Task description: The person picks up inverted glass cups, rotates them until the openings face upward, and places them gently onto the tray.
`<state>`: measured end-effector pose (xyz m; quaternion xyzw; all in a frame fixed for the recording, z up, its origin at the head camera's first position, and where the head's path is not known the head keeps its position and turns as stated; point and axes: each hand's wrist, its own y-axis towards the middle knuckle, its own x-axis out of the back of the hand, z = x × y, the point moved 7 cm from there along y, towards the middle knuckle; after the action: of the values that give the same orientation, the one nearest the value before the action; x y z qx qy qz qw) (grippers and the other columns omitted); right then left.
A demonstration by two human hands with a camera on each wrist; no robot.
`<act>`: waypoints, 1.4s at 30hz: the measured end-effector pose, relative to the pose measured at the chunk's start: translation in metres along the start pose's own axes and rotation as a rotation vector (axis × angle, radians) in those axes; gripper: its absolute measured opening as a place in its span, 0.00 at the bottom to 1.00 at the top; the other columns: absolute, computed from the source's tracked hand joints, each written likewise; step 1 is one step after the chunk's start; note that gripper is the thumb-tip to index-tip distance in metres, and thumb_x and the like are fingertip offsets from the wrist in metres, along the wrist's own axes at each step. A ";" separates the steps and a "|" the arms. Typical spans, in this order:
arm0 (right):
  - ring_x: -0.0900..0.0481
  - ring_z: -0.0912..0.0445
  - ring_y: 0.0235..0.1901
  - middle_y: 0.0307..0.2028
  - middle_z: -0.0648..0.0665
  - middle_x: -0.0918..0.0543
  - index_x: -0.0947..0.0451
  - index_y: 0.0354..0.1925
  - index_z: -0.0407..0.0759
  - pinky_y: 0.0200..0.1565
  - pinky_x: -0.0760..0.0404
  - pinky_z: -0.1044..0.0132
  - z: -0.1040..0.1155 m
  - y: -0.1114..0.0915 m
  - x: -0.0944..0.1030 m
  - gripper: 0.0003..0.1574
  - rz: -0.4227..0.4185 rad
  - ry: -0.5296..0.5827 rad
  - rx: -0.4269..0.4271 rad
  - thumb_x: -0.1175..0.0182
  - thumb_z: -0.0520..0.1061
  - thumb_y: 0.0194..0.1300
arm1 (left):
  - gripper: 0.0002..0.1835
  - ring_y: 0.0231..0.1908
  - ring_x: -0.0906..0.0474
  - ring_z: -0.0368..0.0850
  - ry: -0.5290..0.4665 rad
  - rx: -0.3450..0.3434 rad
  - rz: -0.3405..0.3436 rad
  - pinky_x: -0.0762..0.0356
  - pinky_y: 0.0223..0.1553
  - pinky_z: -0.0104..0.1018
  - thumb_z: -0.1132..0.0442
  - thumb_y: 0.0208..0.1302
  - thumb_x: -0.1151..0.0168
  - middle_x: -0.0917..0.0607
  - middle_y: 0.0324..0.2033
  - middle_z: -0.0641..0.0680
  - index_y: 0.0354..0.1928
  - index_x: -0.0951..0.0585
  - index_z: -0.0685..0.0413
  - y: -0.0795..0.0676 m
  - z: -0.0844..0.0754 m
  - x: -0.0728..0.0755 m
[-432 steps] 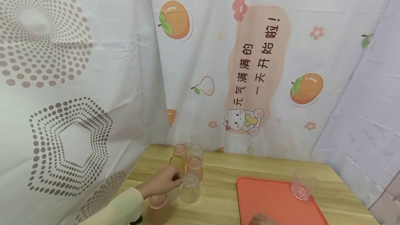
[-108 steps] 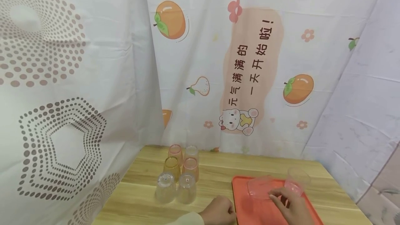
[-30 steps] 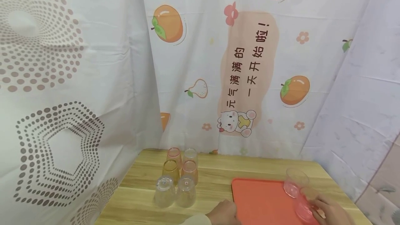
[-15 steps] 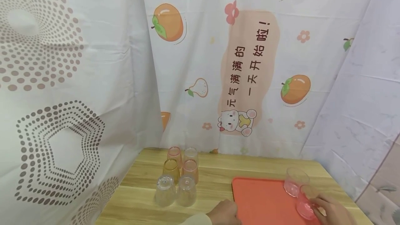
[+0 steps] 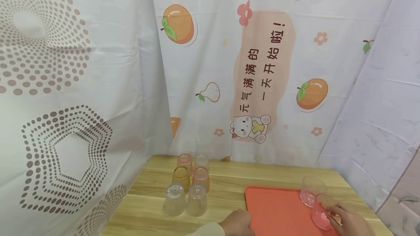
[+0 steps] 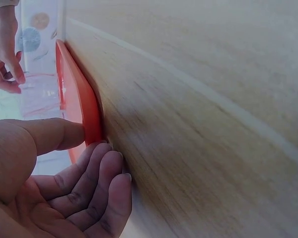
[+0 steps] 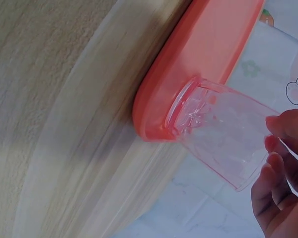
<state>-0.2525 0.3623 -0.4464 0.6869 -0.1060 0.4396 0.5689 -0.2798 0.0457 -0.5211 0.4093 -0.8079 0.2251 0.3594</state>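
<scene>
My left hand (image 5: pixel 237 223) grips the left rim of the orange-red tray (image 5: pixel 275 207). In the left wrist view, its thumb presses the rim from above and its fingers (image 6: pixel 102 183) curl at the tabletop. A pink-tinted drinking glass (image 5: pixel 319 219) stands mouth up near the tray's right edge. At its rim, my right hand (image 5: pixel 349 221) pinches with thumb and fingertips, which the right wrist view shows at the glass mouth (image 7: pixel 256 163). Just behind it on the tray stands a second pale pink glass (image 5: pixel 308 196), also mouth up.
Left on the wooden table (image 5: pixel 226 192), several upside-down glasses stand in two close columns: two clear ones (image 5: pixel 175 201) in front, an amber one (image 5: pixel 181 179) and a pink one (image 5: pixel 201 179) behind, others farther back. Patterned curtains (image 5: pixel 210 65) hang behind and at both sides.
Since 3.6 s ago my right hand has moved the pink glass right and set it upright at the tray's right side. Earlier, my left hand left the glasses for the tray rim.
</scene>
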 end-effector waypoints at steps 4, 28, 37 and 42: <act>0.35 0.72 0.21 0.31 0.55 0.23 0.19 0.38 0.47 0.20 0.38 0.78 0.003 0.002 0.003 0.35 -0.027 0.048 0.031 0.22 0.34 0.23 | 0.25 0.05 0.53 0.33 0.025 -0.004 0.008 0.53 0.06 0.26 0.67 0.50 0.36 0.44 0.02 0.41 0.05 0.38 0.50 -0.001 -0.003 0.001; 0.42 0.74 0.20 0.31 0.65 0.27 0.21 0.35 0.62 0.19 0.44 0.81 0.063 0.010 -0.019 0.31 -0.013 0.161 0.073 0.21 0.39 0.32 | 0.26 0.06 0.50 0.33 0.164 -0.070 0.012 0.42 0.09 0.25 0.60 0.58 0.36 0.42 0.03 0.40 0.05 0.34 0.50 0.004 -0.010 0.003; 0.38 0.73 0.21 0.30 0.65 0.29 0.22 0.36 0.59 0.18 0.39 0.74 0.079 0.006 -0.042 0.17 0.159 0.224 0.012 0.26 0.46 0.48 | 0.25 0.10 0.44 0.34 0.195 -0.061 0.019 0.38 0.13 0.25 0.58 0.59 0.34 0.37 0.05 0.40 0.07 0.31 0.50 0.001 -0.011 0.004; 0.33 0.73 0.24 0.32 0.64 0.26 0.21 0.37 0.57 0.21 0.34 0.74 0.091 0.009 -0.052 0.13 0.204 0.285 0.059 0.29 0.46 0.53 | 0.25 0.07 0.47 0.33 0.154 -0.058 0.023 0.41 0.10 0.24 0.58 0.60 0.34 0.36 0.04 0.40 0.07 0.29 0.52 0.001 -0.007 0.004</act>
<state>-0.2449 0.2611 -0.4744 0.6197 -0.0804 0.5909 0.5103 -0.2794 0.0489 -0.5137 0.3711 -0.7887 0.2363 0.4295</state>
